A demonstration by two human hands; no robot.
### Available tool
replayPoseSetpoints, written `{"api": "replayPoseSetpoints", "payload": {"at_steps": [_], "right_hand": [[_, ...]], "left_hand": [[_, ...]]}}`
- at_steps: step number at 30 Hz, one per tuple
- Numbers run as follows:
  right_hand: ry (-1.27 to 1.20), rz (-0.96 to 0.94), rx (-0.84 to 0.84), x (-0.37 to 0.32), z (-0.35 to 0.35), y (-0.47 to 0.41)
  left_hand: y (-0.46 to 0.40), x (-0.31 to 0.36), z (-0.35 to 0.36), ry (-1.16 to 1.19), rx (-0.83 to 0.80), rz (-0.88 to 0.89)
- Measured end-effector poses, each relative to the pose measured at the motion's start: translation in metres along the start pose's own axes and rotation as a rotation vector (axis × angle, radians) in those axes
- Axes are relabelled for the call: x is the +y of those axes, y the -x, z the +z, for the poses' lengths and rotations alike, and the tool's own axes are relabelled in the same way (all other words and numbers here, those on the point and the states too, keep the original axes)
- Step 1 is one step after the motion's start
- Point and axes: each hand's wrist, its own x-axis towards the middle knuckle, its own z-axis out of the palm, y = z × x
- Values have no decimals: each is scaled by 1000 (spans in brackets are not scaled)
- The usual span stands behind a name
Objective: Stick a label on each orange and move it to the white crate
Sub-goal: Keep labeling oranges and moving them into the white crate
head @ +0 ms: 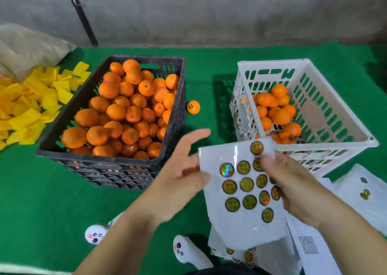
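Observation:
A black crate (pixel 178 115) full of oranges (pixel 117 111) stands at centre left. To its right the white crate (pixel 335 111) holds several oranges (pixel 276 109). One labelled orange (pixel 193 107) lies on the green mat between them. My left hand (pixel 180 176) grips the left edge of a white label sheet (pixel 240 218) with round gold labels. My right hand (pixel 293 189) rests on the sheet's right side, fingertips pinching at a label (pixel 258 164) near the top.
Yellow paper wrappers (pixel 27 105) are piled at far left beside a tan sack (pixel 25 46). More label sheets (pixel 360 191) lie at the lower right. Two white controllers (pixel 95 234) (pixel 184 251) sit on the green mat (pixel 52 201) near me. A dark pole (pixel 84 21) leans on the wall.

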Motion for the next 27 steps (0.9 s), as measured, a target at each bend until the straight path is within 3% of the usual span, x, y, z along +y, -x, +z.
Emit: {"api": "replayPoseSetpoints", "payload": {"at_steps": [3, 5, 7, 9, 11, 15, 17, 19, 22, 27], "right_hand": [[46, -90, 116, 8, 11, -4], [-52, -119, 239, 11, 10, -7], [-173, -148, 275, 10, 6, -9], [-222, -179, 295, 11, 2, -11], [-253, -184, 300, 10, 3, -13], [-255, -164, 310, 8, 10, -17], [-254, -181, 296, 8, 9, -18], [-259, -197, 278, 7, 8, -18], [-284, -186, 288, 6, 8, -18], [-291, -157, 309, 5, 17, -20]], "left_hand": [[-15, 17, -26, -704, 6, 126], [-25, 28, -49, -1216, 18, 330], [-41, 34, -81, -1372, 103, 443], [-61, 34, -117, -1307, 253, 353], [-90, 27, -151, -1525, 260, 157], [-125, 11, -190, -2130, -299, -493], [-127, -2, -196, -2156, -483, -739], [-128, -12, -189, -2036, -556, -965], [-133, -19, -170, -2009, -600, -987], [-133, -22, -146, -2060, -543, -956]]}}
